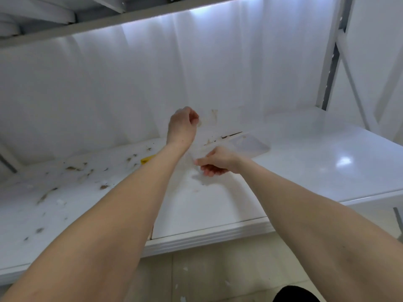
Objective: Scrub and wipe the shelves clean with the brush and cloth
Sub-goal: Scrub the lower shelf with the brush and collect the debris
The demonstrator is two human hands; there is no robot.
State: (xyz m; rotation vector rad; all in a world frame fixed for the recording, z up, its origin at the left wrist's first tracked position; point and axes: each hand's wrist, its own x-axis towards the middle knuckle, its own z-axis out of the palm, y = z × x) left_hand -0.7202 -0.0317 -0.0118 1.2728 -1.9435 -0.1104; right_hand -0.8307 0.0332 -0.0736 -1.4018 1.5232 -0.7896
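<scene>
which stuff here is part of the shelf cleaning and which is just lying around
Job: shelf; brown debris on it; back-panel stains; pale blurred sheet, likely the cloth, pinched between left hand and right hand.
Lying about: yellow item and clear flat piece on the shelf; what either is cannot be told.

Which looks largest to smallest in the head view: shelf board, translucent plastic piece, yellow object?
1. shelf board
2. translucent plastic piece
3. yellow object, partly hidden, so its full size is unsure
</scene>
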